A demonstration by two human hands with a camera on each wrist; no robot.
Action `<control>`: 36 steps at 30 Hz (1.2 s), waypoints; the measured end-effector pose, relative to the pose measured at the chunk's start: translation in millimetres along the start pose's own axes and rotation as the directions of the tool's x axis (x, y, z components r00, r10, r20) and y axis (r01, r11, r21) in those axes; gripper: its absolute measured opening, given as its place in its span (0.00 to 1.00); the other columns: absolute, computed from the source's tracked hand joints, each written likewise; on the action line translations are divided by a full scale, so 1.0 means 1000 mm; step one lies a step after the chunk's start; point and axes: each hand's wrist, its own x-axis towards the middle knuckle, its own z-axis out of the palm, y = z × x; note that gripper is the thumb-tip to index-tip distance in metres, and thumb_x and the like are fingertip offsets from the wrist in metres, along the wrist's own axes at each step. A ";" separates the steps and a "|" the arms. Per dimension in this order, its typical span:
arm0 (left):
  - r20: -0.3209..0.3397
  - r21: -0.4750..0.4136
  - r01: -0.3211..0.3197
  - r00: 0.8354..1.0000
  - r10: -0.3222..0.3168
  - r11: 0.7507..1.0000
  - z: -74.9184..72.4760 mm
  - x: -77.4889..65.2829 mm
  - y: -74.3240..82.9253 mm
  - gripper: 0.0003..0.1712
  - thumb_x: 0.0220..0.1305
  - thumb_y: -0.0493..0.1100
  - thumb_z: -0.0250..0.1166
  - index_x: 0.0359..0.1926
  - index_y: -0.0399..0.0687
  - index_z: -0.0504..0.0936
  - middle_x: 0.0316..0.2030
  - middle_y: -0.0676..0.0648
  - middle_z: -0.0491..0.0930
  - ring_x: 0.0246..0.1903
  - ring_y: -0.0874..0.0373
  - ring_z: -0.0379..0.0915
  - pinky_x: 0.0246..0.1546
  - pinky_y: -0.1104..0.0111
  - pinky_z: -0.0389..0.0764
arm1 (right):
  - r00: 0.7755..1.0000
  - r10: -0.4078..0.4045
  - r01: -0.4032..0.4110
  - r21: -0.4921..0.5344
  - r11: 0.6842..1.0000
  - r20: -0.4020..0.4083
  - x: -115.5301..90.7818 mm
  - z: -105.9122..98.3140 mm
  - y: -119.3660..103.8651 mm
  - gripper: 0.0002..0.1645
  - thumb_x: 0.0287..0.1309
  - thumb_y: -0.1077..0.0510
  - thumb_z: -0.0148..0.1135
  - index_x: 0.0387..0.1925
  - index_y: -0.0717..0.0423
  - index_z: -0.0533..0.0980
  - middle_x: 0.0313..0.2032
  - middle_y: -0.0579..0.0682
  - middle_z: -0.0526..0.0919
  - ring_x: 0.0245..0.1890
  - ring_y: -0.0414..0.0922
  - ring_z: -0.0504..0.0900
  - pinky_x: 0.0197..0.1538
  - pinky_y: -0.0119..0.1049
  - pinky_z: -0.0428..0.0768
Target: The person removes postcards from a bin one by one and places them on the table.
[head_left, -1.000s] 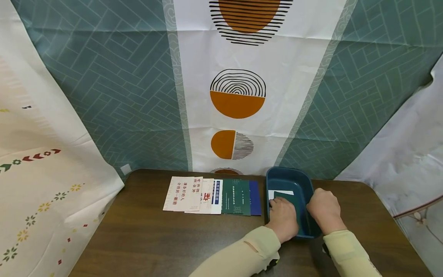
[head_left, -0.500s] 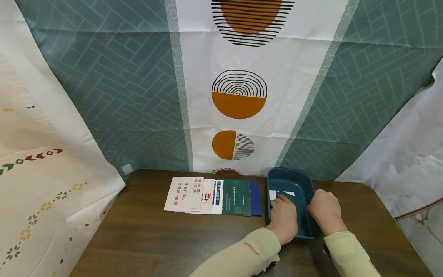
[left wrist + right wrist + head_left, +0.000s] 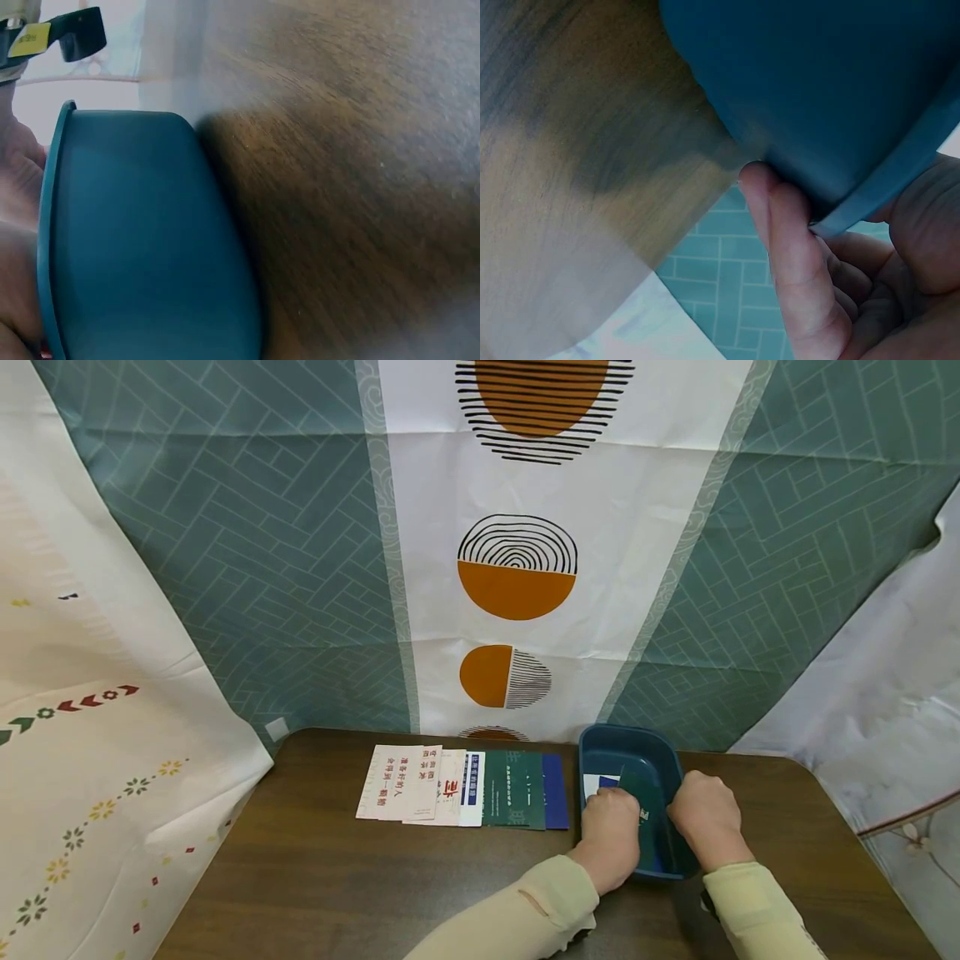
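My left hand (image 3: 611,831) reaches over the near left rim into a dark blue plastic bin (image 3: 630,739), its fingers bent down and partly hidden. It grips a dark green card (image 3: 637,785), whose upper part shows beyond the knuckles. Under that card lies a white and blue card (image 3: 597,783). On the bin's right side my right hand (image 3: 701,810) holds the rim; in the right wrist view its fingers (image 3: 791,247) press the outer wall while the thumb is over the rim. The left wrist view shows mostly the outer wall of the bin (image 3: 150,240).
Left of the bin, an overlapping row of cards lies on the brown wooden table (image 3: 337,885): cream cards (image 3: 390,781), a white and blue one (image 3: 471,789), a green one (image 3: 512,789) and a blue one (image 3: 553,792). A patterned cloth (image 3: 300,568) hangs behind the table.
My left hand has drawn back slightly toward me and its fingers have bent more. The green card has shifted right, uncovering blue on the card below. My right hand stays on the rim.
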 end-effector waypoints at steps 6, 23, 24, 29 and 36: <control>0.064 -0.204 -0.080 0.993 0.095 0.976 -0.009 -0.003 -0.014 0.21 0.37 0.53 0.75 0.32 0.53 0.78 0.24 0.56 0.75 0.24 0.65 0.72 0.24 0.74 0.74 | 1.000 0.002 -0.002 -0.001 1.000 0.001 0.000 0.001 0.000 0.14 0.48 0.60 0.57 0.30 0.71 0.73 0.26 0.64 0.75 0.21 0.52 0.73 0.23 0.49 0.75; 0.090 -0.711 0.010 0.993 0.078 0.703 -0.020 -0.010 -0.047 0.05 0.57 0.39 0.65 0.36 0.47 0.79 0.29 0.56 0.78 0.26 0.72 0.72 0.21 0.80 0.71 | 0.998 -0.016 0.016 0.004 1.000 -0.060 -0.001 0.003 0.000 0.17 0.48 0.59 0.59 0.33 0.73 0.72 0.29 0.68 0.75 0.23 0.56 0.75 0.25 0.53 0.76; 0.080 -0.725 0.007 0.994 0.074 0.689 -0.021 -0.010 -0.049 0.06 0.57 0.39 0.65 0.37 0.47 0.80 0.30 0.56 0.79 0.27 0.72 0.72 0.22 0.80 0.71 | 0.998 -0.015 0.015 0.005 1.000 -0.062 -0.001 0.003 0.000 0.17 0.48 0.59 0.59 0.33 0.73 0.72 0.29 0.69 0.75 0.23 0.56 0.75 0.25 0.53 0.76; -0.014 -0.761 -0.048 0.998 0.057 0.647 -0.023 -0.007 -0.061 0.05 0.58 0.38 0.64 0.36 0.48 0.82 0.30 0.57 0.79 0.28 0.74 0.71 0.22 0.82 0.69 | 0.998 -0.002 0.003 0.014 1.000 -0.057 -0.002 0.003 -0.001 0.16 0.49 0.60 0.57 0.33 0.73 0.72 0.29 0.68 0.75 0.22 0.54 0.73 0.24 0.52 0.76; -0.039 -0.823 -0.054 0.999 0.038 0.566 -0.029 -0.003 -0.082 0.09 0.59 0.39 0.63 0.42 0.46 0.82 0.33 0.57 0.79 0.30 0.75 0.70 0.28 0.82 0.69 | 0.998 0.004 -0.003 0.006 1.000 -0.055 -0.002 0.002 -0.002 0.16 0.49 0.61 0.55 0.34 0.74 0.71 0.29 0.69 0.75 0.23 0.55 0.74 0.25 0.52 0.76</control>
